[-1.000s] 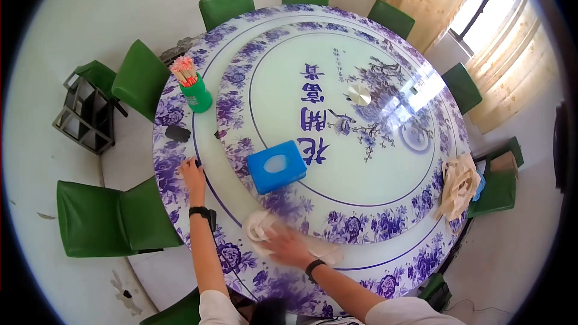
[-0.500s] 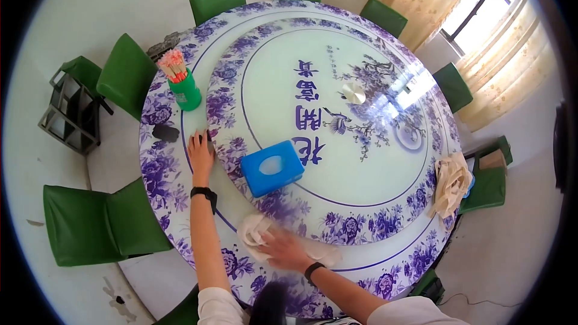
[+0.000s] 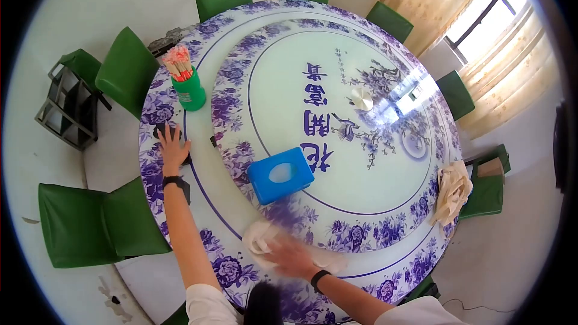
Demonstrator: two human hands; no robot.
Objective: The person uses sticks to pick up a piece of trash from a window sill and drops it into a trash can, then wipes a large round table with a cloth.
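Observation:
My left hand (image 3: 173,149) lies with its fingers spread over a small dark object (image 3: 159,129) at the table's left side. Another dark edge shows beside the palm; I cannot make out what it is. Slightly blurred, my right hand (image 3: 292,257) presses on a pale cloth (image 3: 260,242) bunched against the near rim of the glass turntable (image 3: 271,96). Just beyond the cloth is a blue tissue box (image 3: 265,185) on the turntable. The round table (image 3: 208,204) has purple flower patterns.
A green holder (image 3: 191,95) full of pink-tipped sticks stands at the left. A crumpled beige cloth (image 3: 453,192) lies on the right edge. A small black piece (image 3: 213,141) sits by the turntable's rim. Green chairs (image 3: 72,222) surround the table.
My left hand has moved left, from the turntable's rim onto the small dark object. My right hand stays on the cloth, still blurred. The view has shifted slightly.

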